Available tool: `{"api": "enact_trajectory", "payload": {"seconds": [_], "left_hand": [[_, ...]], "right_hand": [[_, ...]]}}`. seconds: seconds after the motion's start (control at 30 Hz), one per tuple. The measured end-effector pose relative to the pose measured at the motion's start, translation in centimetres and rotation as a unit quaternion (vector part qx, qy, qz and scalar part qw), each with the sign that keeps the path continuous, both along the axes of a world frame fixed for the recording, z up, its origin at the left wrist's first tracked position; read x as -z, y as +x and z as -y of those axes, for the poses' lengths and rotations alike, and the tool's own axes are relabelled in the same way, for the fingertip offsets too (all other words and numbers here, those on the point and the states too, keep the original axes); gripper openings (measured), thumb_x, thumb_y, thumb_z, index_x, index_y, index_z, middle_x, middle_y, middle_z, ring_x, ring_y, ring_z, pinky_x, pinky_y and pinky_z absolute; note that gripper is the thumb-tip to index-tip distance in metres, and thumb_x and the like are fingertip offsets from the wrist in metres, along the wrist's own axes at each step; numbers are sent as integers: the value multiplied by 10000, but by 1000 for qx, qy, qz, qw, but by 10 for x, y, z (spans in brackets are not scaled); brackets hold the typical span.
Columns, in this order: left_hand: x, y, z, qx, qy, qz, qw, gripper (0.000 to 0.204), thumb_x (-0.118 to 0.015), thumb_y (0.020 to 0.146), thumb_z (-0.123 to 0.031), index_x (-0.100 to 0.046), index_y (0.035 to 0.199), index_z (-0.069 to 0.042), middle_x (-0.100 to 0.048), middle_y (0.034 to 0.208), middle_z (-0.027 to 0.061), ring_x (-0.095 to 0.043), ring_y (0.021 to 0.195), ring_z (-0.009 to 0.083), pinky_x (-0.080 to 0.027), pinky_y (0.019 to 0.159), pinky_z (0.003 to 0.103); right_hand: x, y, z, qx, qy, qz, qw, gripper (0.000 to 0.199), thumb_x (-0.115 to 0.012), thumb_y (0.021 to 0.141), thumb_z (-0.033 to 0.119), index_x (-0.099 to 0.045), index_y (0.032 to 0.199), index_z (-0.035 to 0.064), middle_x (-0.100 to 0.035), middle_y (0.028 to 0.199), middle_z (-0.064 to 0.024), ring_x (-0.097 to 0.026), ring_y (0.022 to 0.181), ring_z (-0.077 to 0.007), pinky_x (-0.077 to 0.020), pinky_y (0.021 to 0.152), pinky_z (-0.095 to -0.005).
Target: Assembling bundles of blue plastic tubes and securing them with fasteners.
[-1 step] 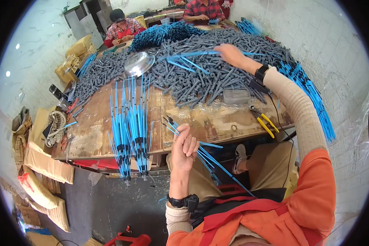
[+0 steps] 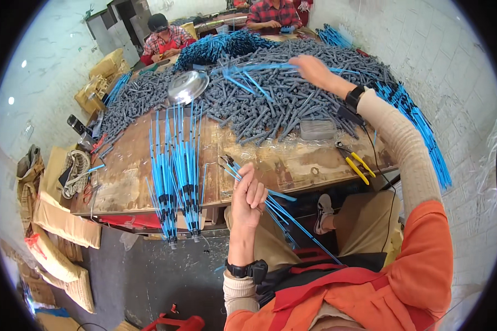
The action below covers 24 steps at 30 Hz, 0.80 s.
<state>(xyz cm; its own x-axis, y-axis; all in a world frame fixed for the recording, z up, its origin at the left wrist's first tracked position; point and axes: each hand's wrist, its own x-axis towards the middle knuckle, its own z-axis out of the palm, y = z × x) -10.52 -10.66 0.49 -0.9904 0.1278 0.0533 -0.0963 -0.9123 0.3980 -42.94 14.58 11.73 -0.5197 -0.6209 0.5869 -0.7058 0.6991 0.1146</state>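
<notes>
My left hand [image 2: 249,196] is closed near the table's front edge, around a bunch of thin blue rods [image 2: 303,226] with black joints. Their dark tips stick out above the fingers, and the long ends slant down over my lap. Out over the pile of grey pieces [image 2: 281,110], my right hand [image 2: 310,70] pinches a jointed blue rod [image 2: 259,67], partly smeared by motion. Thin blue arms branch off it toward the lower right. Two fanned bundles of blue rods [image 2: 174,160] lie left of my left hand, their black-jointed ends jutting past the edge.
A shiny metal bowl [image 2: 188,86] rests against the pile. Yellow-handled pliers [image 2: 357,165] and a clear plastic box [image 2: 318,130] lie on the wooden table [image 2: 121,176]. More blue rods [image 2: 417,127] stand at the right. Two people work across the table. Sacks [image 2: 66,223] line the left.
My right hand has shifted slightly up and left with its blue rod, whose hanging arms have swung a little left. My left hand stays nearly in place.
</notes>
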Motion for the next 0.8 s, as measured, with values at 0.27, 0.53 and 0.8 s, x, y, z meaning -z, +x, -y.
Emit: {"api": "enact_trajectory", "payload": {"seconds": [0.27, 0.53, 0.8], "left_hand": [[-27, -26, 3, -112, -50, 37, 992, 277, -548, 977, -123, -528, 1252, -94, -677, 972, 98, -668, 828, 168, -518, 620, 236], [-77, 4, -73, -199, -184, -39, 962, 365, -581, 965, -118, -484, 1312, -58, -680, 1061, 127, -675, 925, 171, -528, 672, 243], [-100, 13, -102, -287, -341, -152, 882, 450, -590, 962, -103, -425, 1347, 60, -685, 986, 115, -613, 776, 106, -459, 601, 217]], "right_hand": [[-68, 165, -68, 37, -108, 33, 993, 244, -565, 928, 145, -638, 1135, 36, -596, 880, -211, -580, 876, -386, -455, 743, -455], [-43, 324, -123, 248, -33, 68, 966, 584, -554, 856, -7, -484, 1397, 203, -497, 894, -161, -549, 744, -342, -486, 695, -404], [14, 384, -161, 252, 15, -44, 966, 739, -549, 780, -58, -469, 1424, 297, -410, 837, -94, -535, 663, -268, -481, 559, -369]]}}
